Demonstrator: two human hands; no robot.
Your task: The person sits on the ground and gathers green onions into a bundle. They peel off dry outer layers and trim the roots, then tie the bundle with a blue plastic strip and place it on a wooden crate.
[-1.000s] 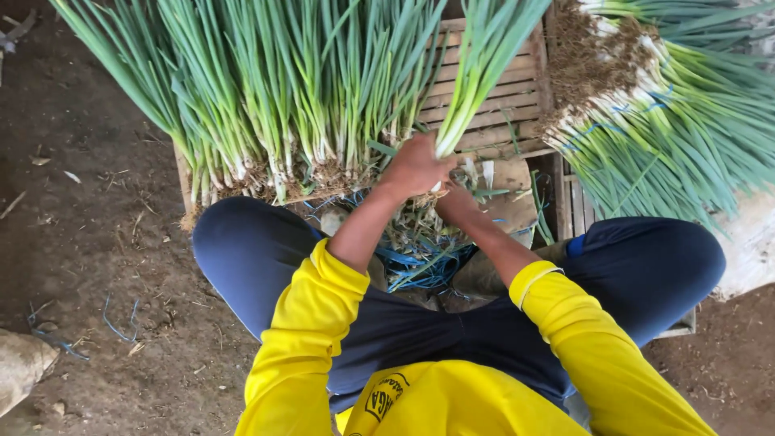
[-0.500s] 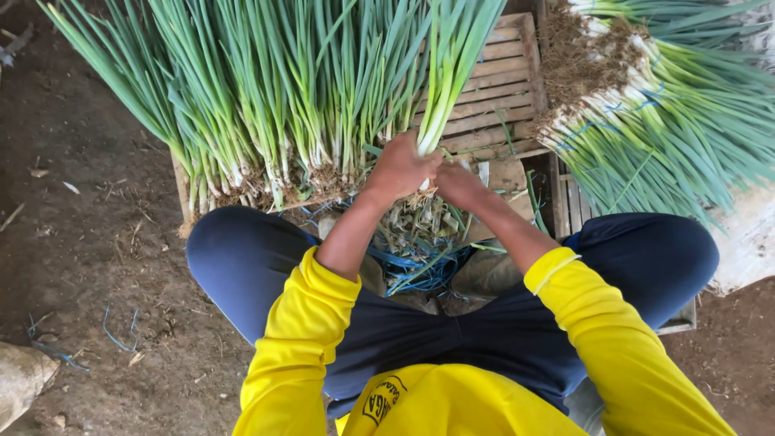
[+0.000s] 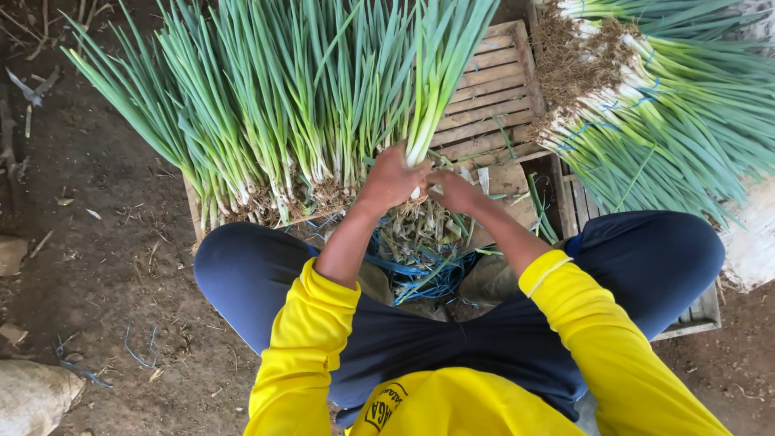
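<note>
Green-leaved, white-stemmed spring onion bunch [image 3: 440,77]

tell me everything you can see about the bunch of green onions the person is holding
The held bunch of green onions has long green leaves fading to pale, whitish stalks at the base. It stands nearly upright, leaning right, over the wooden crate. The left hand grips its base; the right hand touches just beside. Its roots are hidden.
</note>
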